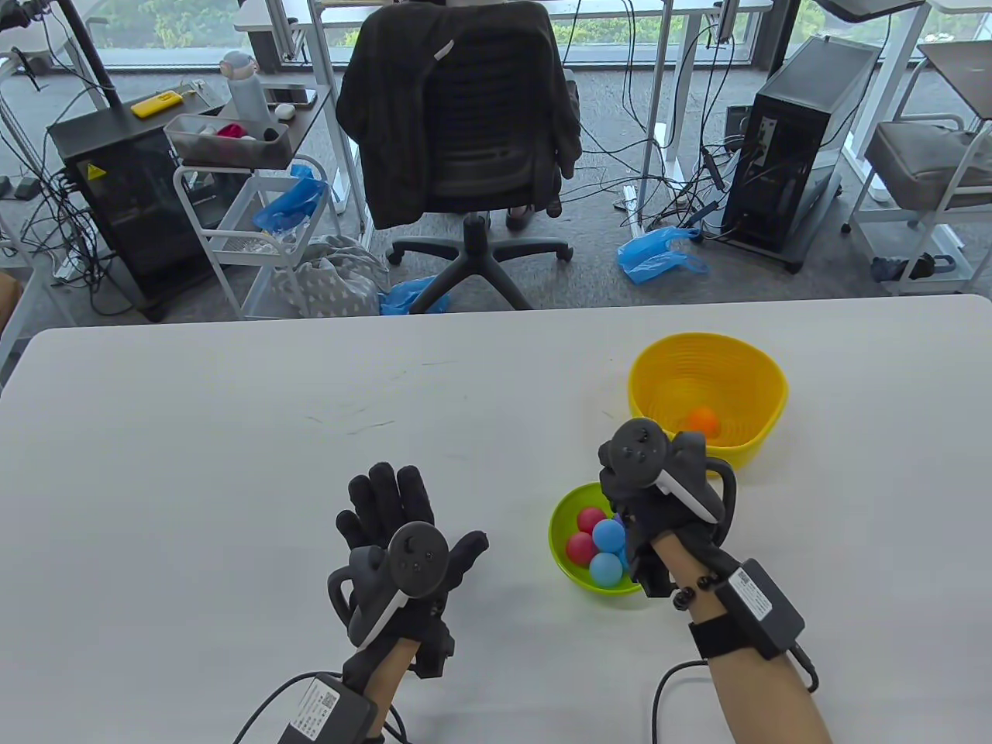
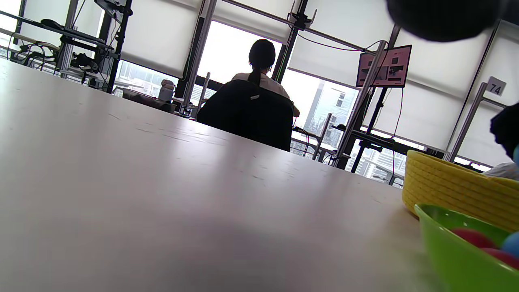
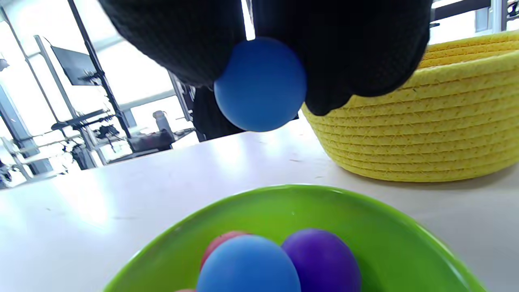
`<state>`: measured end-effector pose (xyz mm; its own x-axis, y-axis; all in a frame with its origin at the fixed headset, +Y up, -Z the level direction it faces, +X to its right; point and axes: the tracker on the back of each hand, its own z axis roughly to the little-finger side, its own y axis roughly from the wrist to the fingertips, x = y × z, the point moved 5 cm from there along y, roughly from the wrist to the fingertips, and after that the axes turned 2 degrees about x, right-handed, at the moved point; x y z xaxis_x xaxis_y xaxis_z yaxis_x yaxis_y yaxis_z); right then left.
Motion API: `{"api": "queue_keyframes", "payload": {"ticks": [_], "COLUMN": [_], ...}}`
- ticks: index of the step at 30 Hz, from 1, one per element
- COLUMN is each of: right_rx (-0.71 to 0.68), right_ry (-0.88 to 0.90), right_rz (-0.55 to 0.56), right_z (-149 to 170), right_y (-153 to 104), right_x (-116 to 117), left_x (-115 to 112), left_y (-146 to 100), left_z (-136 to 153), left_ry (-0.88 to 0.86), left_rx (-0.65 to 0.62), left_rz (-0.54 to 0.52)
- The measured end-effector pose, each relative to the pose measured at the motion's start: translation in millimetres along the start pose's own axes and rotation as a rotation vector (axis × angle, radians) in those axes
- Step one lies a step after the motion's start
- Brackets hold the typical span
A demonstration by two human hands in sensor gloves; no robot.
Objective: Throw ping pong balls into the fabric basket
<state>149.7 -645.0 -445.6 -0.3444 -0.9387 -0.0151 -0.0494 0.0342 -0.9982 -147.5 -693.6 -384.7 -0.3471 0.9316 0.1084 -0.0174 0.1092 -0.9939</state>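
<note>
A yellow fabric basket [image 1: 763,372] stands at the right of the white table with one orange ball [image 1: 703,421] inside. In front of it a green bowl [image 1: 556,535] holds red and blue balls [image 1: 607,535]. My right hand [image 1: 624,496] hovers over the bowl's right side. In the right wrist view its fingertips [image 3: 365,61] pinch a blue ball [image 3: 259,85] above the bowl [image 3: 284,194], with the basket [image 3: 425,121] just beyond. My left hand [image 1: 403,504] rests flat and empty on the table, fingers spread, left of the bowl.
A black office chair [image 1: 465,116] stands beyond the table's far edge. The left wrist view shows bare tabletop [image 2: 162,182], the basket [image 2: 454,190] and the bowl [image 2: 450,243] at its right.
</note>
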Motion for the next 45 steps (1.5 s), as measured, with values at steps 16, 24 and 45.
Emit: {"api": "queue_keyframes", "payload": {"ticks": [16, 24, 45], "right_rx": [-0.149, 0.048, -0.089], "right_ry": [0.608, 1.095, 1.452], "right_rz": [0.254, 0.201, 0.162], "right_z": [84.3, 150.5, 165.4], "right_y": [-31.1, -11.3, -7.5], "right_x": [-25.7, -2.8, 1.9], "left_x": [-9.4, -12.0, -10.8], "left_y": [2.0, 2.8, 2.4], "left_z": [-0.1, -0.6, 0.8], "left_ry": [0.018, 0.020, 0.015], "left_rx": [0.019, 0.025, 0.035], "left_rz": [0.027, 0.042, 0.040]}}
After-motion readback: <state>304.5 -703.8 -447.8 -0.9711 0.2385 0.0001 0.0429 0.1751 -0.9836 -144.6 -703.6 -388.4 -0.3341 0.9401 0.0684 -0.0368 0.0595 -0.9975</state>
